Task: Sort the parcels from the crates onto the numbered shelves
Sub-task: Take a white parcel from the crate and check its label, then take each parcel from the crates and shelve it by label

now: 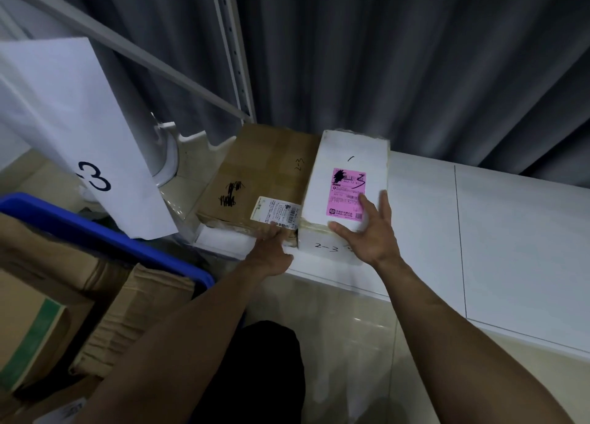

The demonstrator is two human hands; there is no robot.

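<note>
**Forearms reach out to two parcels lying side by side on the low shelf**

Both bare forearms stretch forward from the bottom of the view, above a dark trouser leg and pale floor tiles. Low on the left stands a blue crate [127,241] holding several cardboard boxes [134,321].

Ahead, on the left end of a low white shelf [479,232], lie the brown parcel [255,174] and the white parcel [348,155], their long sides touching. Each lies flat with its long axis running from the shelf's front edge back toward the grey curtain [415,56]. The brown parcel carries a black scribble, a handwritten "2-3" and a white shipping label at its near right corner. The white parcel carries a pink label, readable from the person's side, a "1" on top and "2-3" on its near face.

The left grip [271,251] is narrow, its fingers stretched forward onto the brown parcel's near right corner by the shipping label, holding nothing. The right grip [370,232] is wide and spread over the white parcel's near right corner, thumb along the near top edge, fingers lying up over the pink label.

A paper sign [79,129] marked "3" hangs at upper left.
</note>
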